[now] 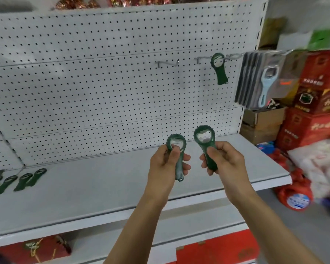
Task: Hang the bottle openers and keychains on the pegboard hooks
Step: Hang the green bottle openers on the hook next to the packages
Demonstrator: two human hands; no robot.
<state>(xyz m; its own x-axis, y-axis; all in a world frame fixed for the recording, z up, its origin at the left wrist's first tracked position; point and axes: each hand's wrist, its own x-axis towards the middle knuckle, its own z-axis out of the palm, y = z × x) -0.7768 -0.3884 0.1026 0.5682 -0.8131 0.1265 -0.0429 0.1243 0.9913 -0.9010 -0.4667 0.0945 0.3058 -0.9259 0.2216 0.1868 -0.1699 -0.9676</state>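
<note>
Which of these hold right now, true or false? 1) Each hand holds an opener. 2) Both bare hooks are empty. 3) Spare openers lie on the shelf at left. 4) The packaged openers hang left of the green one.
1) True: left hand and right hand each grip a green opener.
2) False: one hook is empty; a green opener hangs on the other.
3) True: spare openers lie on the shelf.
4) False: the packaged openers hang to its right.

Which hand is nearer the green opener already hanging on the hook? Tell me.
Right. The right hand grips an opener almost straight below the hanging green opener; the left hand grips another opener lower and farther to its left.
</note>
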